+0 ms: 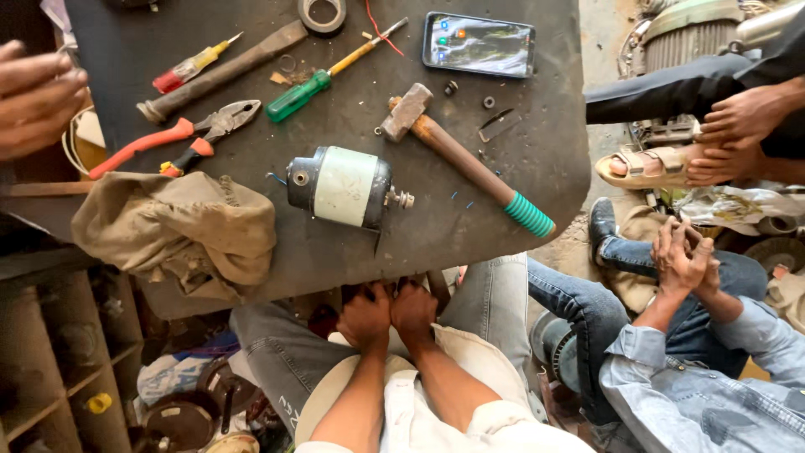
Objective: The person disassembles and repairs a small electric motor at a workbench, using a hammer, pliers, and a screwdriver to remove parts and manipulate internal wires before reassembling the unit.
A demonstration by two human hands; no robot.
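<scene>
My left hand [366, 316] and my right hand [414, 310] lie side by side in my lap, pressed against the near edge of the dark work table [503, 134]. Their fingers curl down under the edge, so I cannot see whether they hold anything. Just beyond them on the table lies a small electric motor [340, 186] with a black end and a pale green body. A hammer [461, 159] with a brown handle and a green grip lies to its right.
On the table lie orange-handled pliers [172, 136], a green screwdriver [323, 77], a red and yellow screwdriver [191, 65], a chisel [220, 72], a tape roll [322, 13], a phone [479, 43] and a tan cloth [180, 226]. Another person's hand [33, 96] reaches in at left. A seated person's clasped hands [681, 256] are at right.
</scene>
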